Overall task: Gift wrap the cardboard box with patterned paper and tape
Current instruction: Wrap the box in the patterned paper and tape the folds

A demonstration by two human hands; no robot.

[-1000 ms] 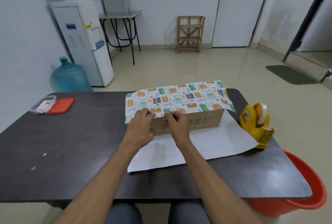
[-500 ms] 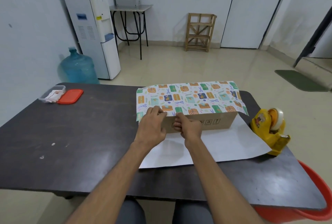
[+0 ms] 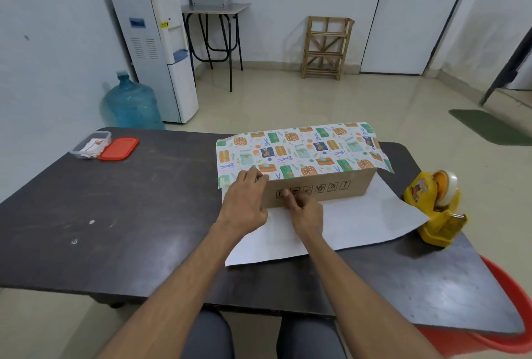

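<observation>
Box point(image 3: 355, 190) on paper point(image 3: 359, 224), dispenser point(image 3: 431, 210) seemingly alongside

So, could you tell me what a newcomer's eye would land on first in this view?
The brightly patterned paper draped over the top of the cardboard box, its white underside spread toward the person. Both hands meet at the box's near left end: the left hand presses the paper's edge down, and the right hand is against the bare front face. A yellow tape dispenser stands at the right edge of the table.
</observation>
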